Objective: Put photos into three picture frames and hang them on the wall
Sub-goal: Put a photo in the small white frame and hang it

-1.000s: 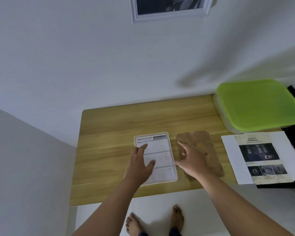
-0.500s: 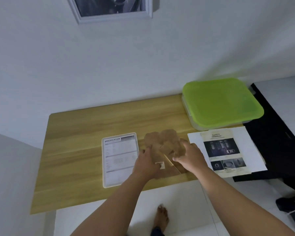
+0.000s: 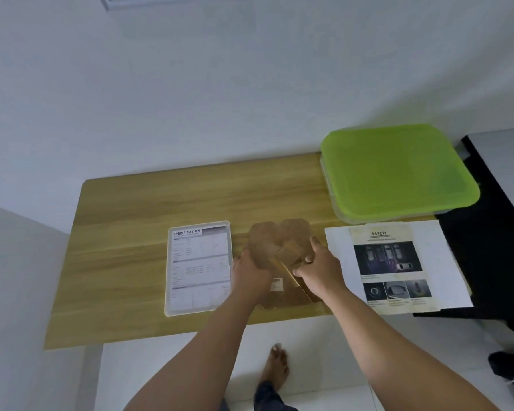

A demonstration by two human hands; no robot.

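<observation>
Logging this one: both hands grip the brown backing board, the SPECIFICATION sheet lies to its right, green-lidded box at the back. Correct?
One slip: the head view shows the SPECIFICATION sheet lying to the left of the brown backing board, not its right. The left hand and right hand both grip the board, and the green-lidded box sits at the back.

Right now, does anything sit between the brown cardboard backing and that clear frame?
Nothing visible: the brown cardboard backing, gripped by left hand and right hand, lies beside the clear frame on the wooden table.
</observation>
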